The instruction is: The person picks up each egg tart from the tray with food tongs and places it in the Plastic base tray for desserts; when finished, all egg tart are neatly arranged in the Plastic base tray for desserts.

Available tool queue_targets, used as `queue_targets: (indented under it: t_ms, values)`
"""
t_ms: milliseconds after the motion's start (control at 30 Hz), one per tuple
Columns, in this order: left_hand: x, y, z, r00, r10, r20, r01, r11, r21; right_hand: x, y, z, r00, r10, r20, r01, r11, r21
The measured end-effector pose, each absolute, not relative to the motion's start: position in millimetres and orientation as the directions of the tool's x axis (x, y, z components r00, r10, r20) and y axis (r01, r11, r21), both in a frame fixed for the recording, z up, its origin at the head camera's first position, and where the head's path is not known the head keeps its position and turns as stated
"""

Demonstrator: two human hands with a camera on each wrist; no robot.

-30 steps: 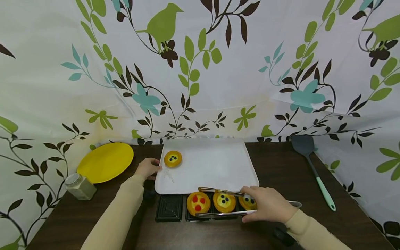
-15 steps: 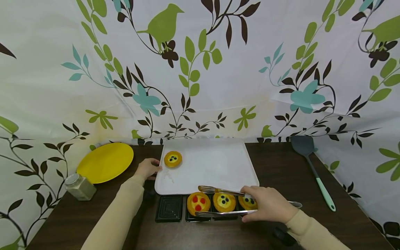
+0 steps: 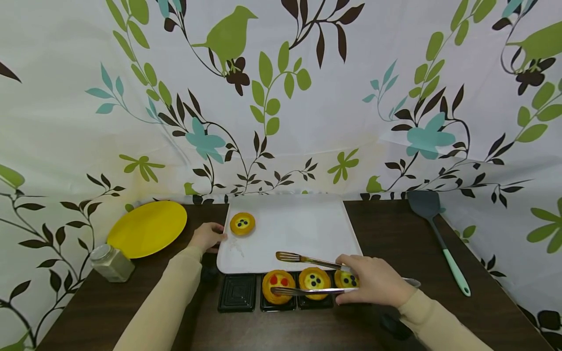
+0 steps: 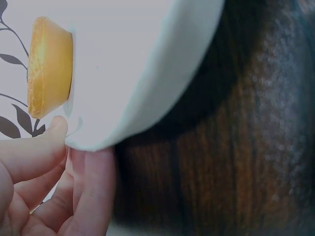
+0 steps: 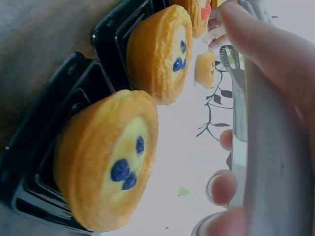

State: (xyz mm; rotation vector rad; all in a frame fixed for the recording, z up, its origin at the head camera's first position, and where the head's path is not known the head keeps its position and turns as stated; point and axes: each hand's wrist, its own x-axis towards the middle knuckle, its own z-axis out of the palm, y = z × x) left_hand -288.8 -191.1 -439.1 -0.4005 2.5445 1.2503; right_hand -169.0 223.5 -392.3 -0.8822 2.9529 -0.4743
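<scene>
My left hand (image 3: 207,237) pinches the left rim of the white tray (image 3: 298,229), thumb above and fingers below in the left wrist view. A tart with blueberries (image 3: 242,224) sits on the tray near that hand. With my right hand (image 3: 377,280) I grip metal tongs (image 3: 311,260), their arms spread apart. The tongs reach left above a tart with red berries (image 3: 284,279) and a blueberry tart (image 3: 314,280). Another blueberry tart (image 5: 106,164), beneath my right hand, is partly hidden in the head view. Nothing is held between the tongs' tips.
Black square holders (image 3: 237,292) line the tray's front edge, with three tarts in them. To the left lie a yellow plate (image 3: 149,229) and a glass jar (image 3: 112,263). A spatula (image 3: 443,239) lies at the right. Patterned cloth hangs behind the dark table (image 3: 382,234).
My right hand and the tongs have risen slightly, so the tongs' near arm now crosses the red-berry tart higher up. My left hand stays at the tray rim.
</scene>
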Motion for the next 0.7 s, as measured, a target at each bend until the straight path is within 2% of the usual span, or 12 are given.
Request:
queue_targets:
  t_ms: [333, 700]
  values:
    - [-287, -192, -438, -0.924, -0.119, -0.364, -0.362, 0.584, 0.727, -189, 209, -387, -0.863, -0.498, 0.090, -0.501, 0.817, -0.284]
    - [-290, -193, -441, -0.920, -0.120, -0.374, -0.372, 0.569, 0.733, -228, 188, -384, -0.892, -0.448, 0.057, -0.447, 0.856, -0.259]
